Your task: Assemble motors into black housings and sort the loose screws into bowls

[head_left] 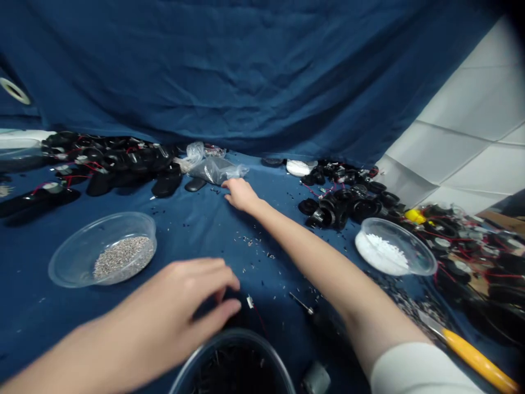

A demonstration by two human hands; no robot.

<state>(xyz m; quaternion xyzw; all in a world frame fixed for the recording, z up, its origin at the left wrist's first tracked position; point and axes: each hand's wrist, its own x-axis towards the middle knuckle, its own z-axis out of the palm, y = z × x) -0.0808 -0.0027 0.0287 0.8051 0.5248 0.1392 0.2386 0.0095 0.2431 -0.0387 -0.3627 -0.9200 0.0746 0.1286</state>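
My left hand (194, 298) hovers, slightly blurred, above the near rim of a clear tub (283, 375) that holds small dark pieces. Its thumb and fingers are apart with nothing between them. My right hand (241, 194) is stretched far across the blue cloth, at the near edge of a clear plastic bag (215, 171) with dark contents. Its fingers are parted and only loosely bent; whether they touch the bag I cannot tell. Between my hands and the tub lies a small white connector (250, 302) on a thin wire.
At left stands a clear bowl (53, 268) of small metallic pieces; at right, a bowl (429, 265) of white pieces. Black parts with red wires (348, 205) heap on both sides. A screwdriver (301, 302) and a yellow-handled knife (478, 355) lie near my right arm.
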